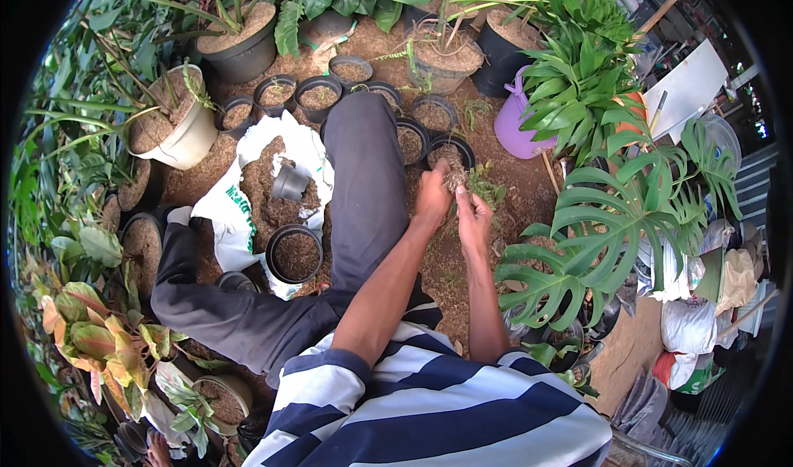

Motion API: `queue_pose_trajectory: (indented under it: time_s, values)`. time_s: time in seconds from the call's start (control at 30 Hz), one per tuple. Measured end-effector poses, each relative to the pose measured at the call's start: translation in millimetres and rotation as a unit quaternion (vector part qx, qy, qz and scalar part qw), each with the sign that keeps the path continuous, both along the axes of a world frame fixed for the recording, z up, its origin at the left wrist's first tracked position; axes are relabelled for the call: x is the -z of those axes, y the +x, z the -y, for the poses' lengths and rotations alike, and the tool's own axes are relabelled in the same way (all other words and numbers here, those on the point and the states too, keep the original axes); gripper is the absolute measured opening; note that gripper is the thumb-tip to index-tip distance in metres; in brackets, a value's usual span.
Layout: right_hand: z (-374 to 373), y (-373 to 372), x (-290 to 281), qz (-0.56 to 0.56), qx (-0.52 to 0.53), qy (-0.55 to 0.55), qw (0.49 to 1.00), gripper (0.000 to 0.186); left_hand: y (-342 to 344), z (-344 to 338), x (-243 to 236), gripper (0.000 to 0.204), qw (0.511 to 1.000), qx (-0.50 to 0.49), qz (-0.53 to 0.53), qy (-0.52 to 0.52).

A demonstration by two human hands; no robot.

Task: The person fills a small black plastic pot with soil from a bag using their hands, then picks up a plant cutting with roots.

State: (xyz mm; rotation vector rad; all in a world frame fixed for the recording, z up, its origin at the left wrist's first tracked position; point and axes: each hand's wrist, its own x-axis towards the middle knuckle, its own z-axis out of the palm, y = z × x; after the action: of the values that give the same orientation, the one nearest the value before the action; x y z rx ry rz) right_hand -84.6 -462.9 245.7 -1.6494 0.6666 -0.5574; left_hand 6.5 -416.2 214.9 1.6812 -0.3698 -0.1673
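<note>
Both hands meet over a small black pot (464, 150) filled with brown soil mix. My left hand (433, 196) is closed round a clump of brown, fibrous roots and soil (453, 168). From the right, my right hand (473, 218) pinches the lower part of the same clump between thumb and fingers. Thin green sprigs (487, 189) lie on the ground just beside the right hand. Whether a stem sits inside the clump is too small to tell.
Several small soil-filled pots (318, 95) stand beyond my raised knee. At left, a white sack (231, 211) of soil holds a small grey pot (289, 183) and a black pot (296, 256). A purple bucket (516, 124) and broad monstera leaves (611, 219) stand at right.
</note>
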Motion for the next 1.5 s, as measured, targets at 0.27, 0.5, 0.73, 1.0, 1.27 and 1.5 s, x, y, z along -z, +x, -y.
queue_pose_trajectory:
  time_s: [0.27, 0.5, 0.73, 1.0, 1.27, 1.5]
  values:
    - [12.5, -17.4, -12.8, 0.033, 0.013, -0.059, 0.998, 0.038, 9.9, 30.0, -5.3, 0.019, 0.997, 0.016, 0.035, 0.064]
    - [9.0, -19.7, -5.2, -0.03, -0.014, -0.107, 0.994, 0.04, 24.7, 0.0, 10.4, 0.03, 0.991, 0.083, 0.087, 0.054]
    - [57.9, -23.8, -5.6, 0.036, -0.043, 0.109, 0.992, 0.021, 17.1, -2.0, 0.4, 0.037, 0.978, 0.206, 0.037, 0.021]
    - [64.6, -29.7, -3.1, 0.045, -0.012, 0.062, 0.997, 0.05, 15.6, 6.6, 17.5, 0.041, 0.951, 0.268, -0.084, -0.131]
    - [55.9, -28.6, 5.8, -0.034, -0.13, 0.168, 0.977, 0.035, 28.4, 7.3, 38.6, 0.051, 0.988, 0.127, -0.006, -0.085]
    - [53.4, -37.0, -0.9, -0.097, -0.144, 0.088, 0.981, 0.03, 30.8, 1.9, 31.3, 0.041, 0.989, 0.022, -0.012, -0.144]
